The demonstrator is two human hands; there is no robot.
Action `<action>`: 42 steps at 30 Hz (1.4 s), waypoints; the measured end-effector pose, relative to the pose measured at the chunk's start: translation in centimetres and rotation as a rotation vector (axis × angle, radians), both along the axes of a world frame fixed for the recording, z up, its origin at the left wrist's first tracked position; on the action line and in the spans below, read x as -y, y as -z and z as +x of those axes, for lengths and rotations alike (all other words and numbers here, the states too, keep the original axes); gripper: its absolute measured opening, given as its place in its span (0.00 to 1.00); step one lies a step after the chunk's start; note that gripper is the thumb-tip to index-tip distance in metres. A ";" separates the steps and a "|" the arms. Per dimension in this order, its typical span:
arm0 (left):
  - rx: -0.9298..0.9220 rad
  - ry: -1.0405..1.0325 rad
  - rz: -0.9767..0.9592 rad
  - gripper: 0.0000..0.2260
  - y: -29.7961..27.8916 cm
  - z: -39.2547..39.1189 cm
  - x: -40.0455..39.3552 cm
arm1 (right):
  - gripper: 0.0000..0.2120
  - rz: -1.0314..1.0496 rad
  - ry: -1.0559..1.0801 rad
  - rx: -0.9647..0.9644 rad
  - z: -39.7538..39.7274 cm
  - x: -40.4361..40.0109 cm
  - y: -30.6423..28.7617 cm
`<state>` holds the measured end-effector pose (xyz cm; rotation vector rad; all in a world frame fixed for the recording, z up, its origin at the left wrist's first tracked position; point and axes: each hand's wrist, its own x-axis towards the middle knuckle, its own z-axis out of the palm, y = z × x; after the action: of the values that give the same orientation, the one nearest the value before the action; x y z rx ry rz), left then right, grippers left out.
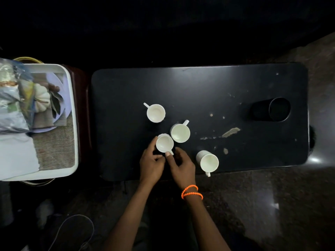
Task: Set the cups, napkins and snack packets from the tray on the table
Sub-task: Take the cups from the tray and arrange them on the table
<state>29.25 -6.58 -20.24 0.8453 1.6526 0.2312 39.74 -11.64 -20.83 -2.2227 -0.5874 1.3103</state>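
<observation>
The right hand [181, 165] pinches the handle of a small white ceramic cup [164, 143] between its fingers [168, 155]; the left hand [151, 163] rests straight fingers against that cup's side. The cup stands on the black tabletop [199, 84], touching a second white cup [180, 133] just behind it.

Hazards:
- Any push away from the person would probably knock the touching cup.
- A third white cup [208, 162], right of the held cup, lies tilted at the tabletop's near edge; a brushing wrist may roll it off.
- A fourth cup [155, 113] stands farther back.
- Napkins and snack packets [12, 98] wait in the white tray [71, 91], well left.
</observation>
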 end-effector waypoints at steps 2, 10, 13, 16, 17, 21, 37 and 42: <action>0.008 0.001 -0.052 0.32 0.1 0.3 -0.4 | 0.21 0.013 0.044 -0.003 -0.8 -0.4 0.4; -0.059 0.007 -0.079 0.26 -0.4 -0.3 0.8 | 0.16 0.047 0.086 -0.071 -2.1 0.2 -0.3; -0.084 0.018 -0.076 0.29 -0.6 -1.0 2.6 | 0.17 0.056 0.106 -0.093 -2.7 2.0 -0.5; -0.098 0.035 -0.098 0.30 -0.7 -1.5 4.0 | 0.20 0.034 0.105 -0.092 -3.0 3.5 -0.7; -0.102 0.041 -0.106 0.30 -0.7 -1.6 4.3 | 0.20 0.028 0.101 -0.088 -3.0 3.8 -0.8; -0.113 0.045 -0.124 0.29 -0.7 -1.5 5.1 | 0.20 0.011 0.105 -0.093 -3.0 4.7 -0.7; -0.129 0.020 -0.152 0.29 -0.5 -0.8 5.1 | 0.18 -0.025 0.051 -0.066 -2.2 4.7 -0.5; -0.114 0.002 -0.153 0.29 -0.6 -0.8 5.2 | 0.17 -0.045 0.020 -0.054 -2.1 5.0 -0.5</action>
<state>28.48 -11.81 -19.67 0.7558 1.7516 0.0546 37.60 -16.60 -20.38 -2.2155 -0.5188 1.3819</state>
